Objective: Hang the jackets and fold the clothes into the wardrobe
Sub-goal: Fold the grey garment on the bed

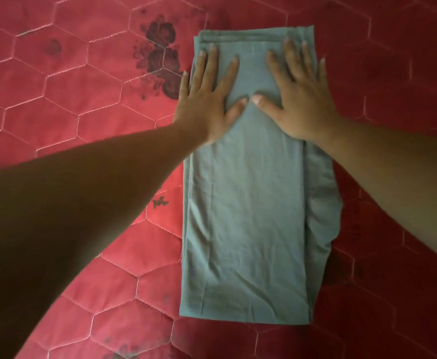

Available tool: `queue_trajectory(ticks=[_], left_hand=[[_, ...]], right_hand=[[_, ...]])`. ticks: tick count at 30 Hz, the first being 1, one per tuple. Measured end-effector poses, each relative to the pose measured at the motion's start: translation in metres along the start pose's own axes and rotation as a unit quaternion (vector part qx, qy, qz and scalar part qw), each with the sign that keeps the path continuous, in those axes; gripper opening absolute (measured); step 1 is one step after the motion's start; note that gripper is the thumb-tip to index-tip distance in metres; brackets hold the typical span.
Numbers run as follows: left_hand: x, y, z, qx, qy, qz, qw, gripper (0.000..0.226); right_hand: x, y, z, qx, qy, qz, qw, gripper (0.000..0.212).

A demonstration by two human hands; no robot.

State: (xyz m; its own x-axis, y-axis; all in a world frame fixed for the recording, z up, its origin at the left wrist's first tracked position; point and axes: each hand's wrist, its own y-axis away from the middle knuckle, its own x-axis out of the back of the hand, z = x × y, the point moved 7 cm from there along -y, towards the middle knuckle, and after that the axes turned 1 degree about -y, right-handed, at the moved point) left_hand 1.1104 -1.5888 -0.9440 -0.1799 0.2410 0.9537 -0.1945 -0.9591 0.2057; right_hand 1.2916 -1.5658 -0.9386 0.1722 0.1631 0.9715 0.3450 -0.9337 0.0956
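Note:
A grey-green garment (248, 216) lies folded into a long narrow strip on a red quilted bedspread (69, 99). It runs from near the lower middle up to the top middle of the view. My left hand (209, 99) rests flat on its far left part, fingers spread, the palm partly over the strip's left edge. My right hand (300, 97) lies flat on its far right part, fingers spread. Both thumbs nearly meet at the strip's middle. Neither hand grips the cloth. An extra fold of the garment sticks out along the right side (321, 203).
The bedspread has white hexagon stitching and dark flower prints (160, 60) just left of the garment's far end. It fills the whole view on every side. No wardrobe, hanger or other clothing is in view.

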Motion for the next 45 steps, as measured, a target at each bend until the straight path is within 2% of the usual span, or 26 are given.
queue_trajectory(ticks=[4,8,12,14,17,20,25,28,31,33,35,37,40,42,43,45], left_hand=[[-0.005,-0.002,-0.007,0.015,0.025,0.027,0.999,0.083],[-0.002,-0.004,-0.005,0.008,0.021,0.002,1.000,0.085],[0.002,0.005,-0.003,-0.022,0.006,-0.051,0.998,0.081],[0.000,0.029,-0.003,-0.040,0.000,-0.049,0.998,0.078],[-0.014,0.092,-0.003,-0.057,-0.008,-0.011,0.998,0.072],[-0.030,0.154,-0.008,-0.021,-0.012,-0.015,1.000,0.068],[-0.047,0.231,-0.004,0.016,-0.013,-0.050,0.999,0.069],[-0.055,0.269,0.007,0.024,0.001,-0.092,0.995,0.073],[-0.059,0.302,0.017,0.004,-0.006,-0.132,0.991,0.079],[-0.055,0.318,0.020,0.005,-0.003,-0.154,0.988,0.084],[-0.046,0.328,0.021,0.046,0.083,-0.158,0.983,0.079],[-0.038,0.332,0.020,0.119,0.242,-0.144,0.952,0.061],[-0.037,0.328,0.012,0.263,0.426,-0.200,0.842,0.061],[-0.030,0.323,0.009,0.317,0.509,-0.231,0.766,0.059],[-0.022,0.319,0.009,0.320,0.528,-0.252,0.746,0.059],[-0.006,0.308,0.010,0.291,0.537,-0.274,0.743,0.063]], right_hand=[[-0.005,-0.001,0.001,-0.019,-0.002,0.000,1.000,0.091],[-0.005,-0.005,0.000,-0.017,0.005,-0.038,0.999,0.093],[0.002,0.015,-0.010,-0.022,0.034,-0.016,0.999,0.082],[0.001,0.047,-0.020,-0.020,0.054,-0.003,0.998,0.071],[-0.012,0.125,-0.031,0.016,0.054,-0.014,0.998,0.067],[-0.023,0.197,-0.025,0.027,0.056,-0.046,0.997,0.068],[-0.032,0.286,-0.014,-0.081,0.006,-0.085,0.993,0.075],[-0.034,0.317,-0.031,-0.168,-0.070,-0.094,0.979,0.074],[-0.034,0.339,-0.062,-0.159,-0.127,-0.134,0.970,0.085],[-0.027,0.348,-0.076,-0.161,-0.159,-0.128,0.966,0.092],[-0.015,0.350,-0.076,-0.225,-0.235,-0.082,0.942,0.090],[-0.012,0.348,-0.069,-0.315,-0.341,-0.065,0.883,0.088],[0.000,0.336,-0.065,-0.338,-0.463,-0.105,0.813,0.087],[0.013,0.327,-0.064,-0.328,-0.521,-0.151,0.773,0.087],[0.018,0.323,-0.063,-0.326,-0.527,-0.175,0.765,0.088],[0.027,0.315,-0.059,-0.325,-0.542,-0.216,0.744,0.086]])
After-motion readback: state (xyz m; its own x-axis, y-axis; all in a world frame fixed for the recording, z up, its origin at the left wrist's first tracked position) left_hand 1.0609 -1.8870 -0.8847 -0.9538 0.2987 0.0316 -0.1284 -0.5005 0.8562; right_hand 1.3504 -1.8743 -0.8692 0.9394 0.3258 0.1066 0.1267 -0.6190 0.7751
